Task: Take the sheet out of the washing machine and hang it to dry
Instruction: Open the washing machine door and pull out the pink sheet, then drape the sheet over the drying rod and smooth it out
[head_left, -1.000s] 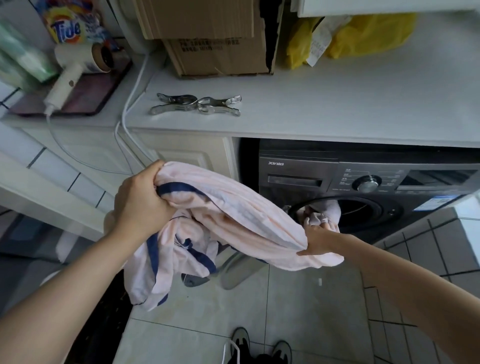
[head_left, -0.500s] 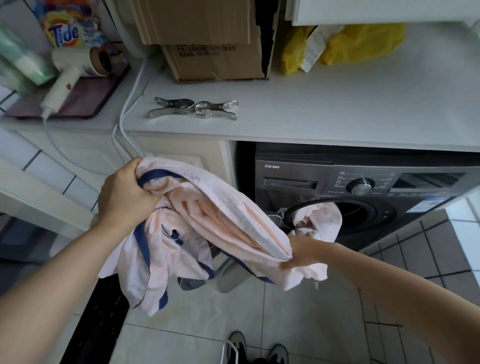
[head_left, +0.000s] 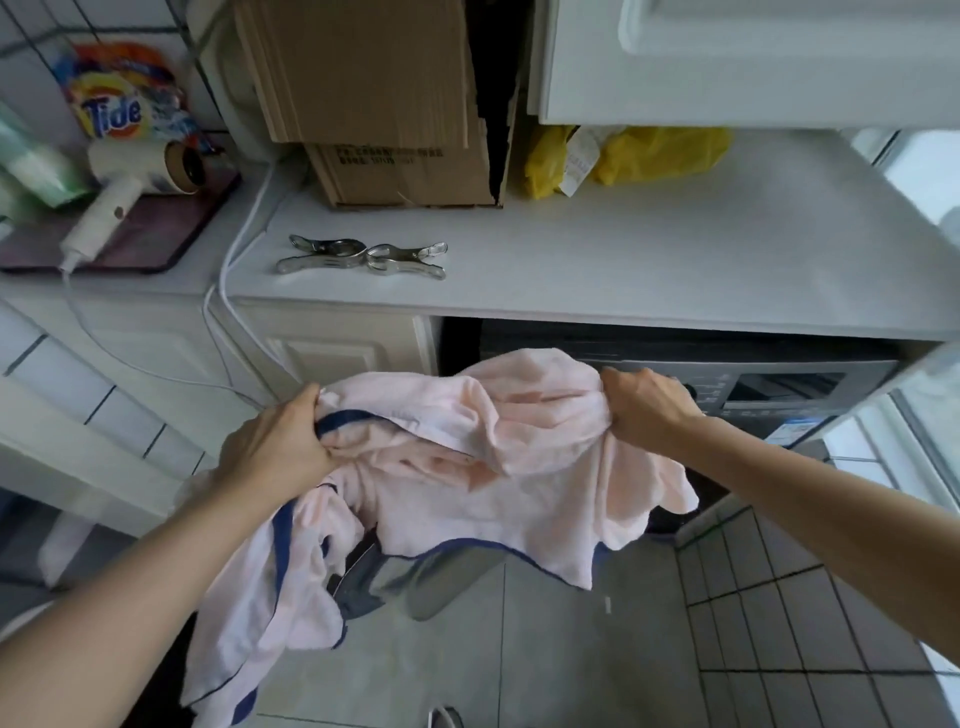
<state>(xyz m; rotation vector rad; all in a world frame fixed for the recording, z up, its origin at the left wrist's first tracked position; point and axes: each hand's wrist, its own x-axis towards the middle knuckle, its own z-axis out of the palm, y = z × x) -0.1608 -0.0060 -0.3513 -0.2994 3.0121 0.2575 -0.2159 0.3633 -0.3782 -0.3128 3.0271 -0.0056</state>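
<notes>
Both hands, left hand (head_left: 275, 449) and right hand (head_left: 641, 408), grip the bunched pink sheet (head_left: 488, 467) in front of the washing machine (head_left: 789, 387); soft, limp and probably damp-heavy, it is best held along its navy-edged hem.

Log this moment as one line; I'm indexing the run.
step: sheet out of washer | left hand: grips sheet | right hand: grips sheet | washing machine: behind sheet | clips: on counter

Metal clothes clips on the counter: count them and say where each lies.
2. One metal clip lies on the white counter in front of the cardboard box; the other clip touches its right end. None seems hidden.
</notes>
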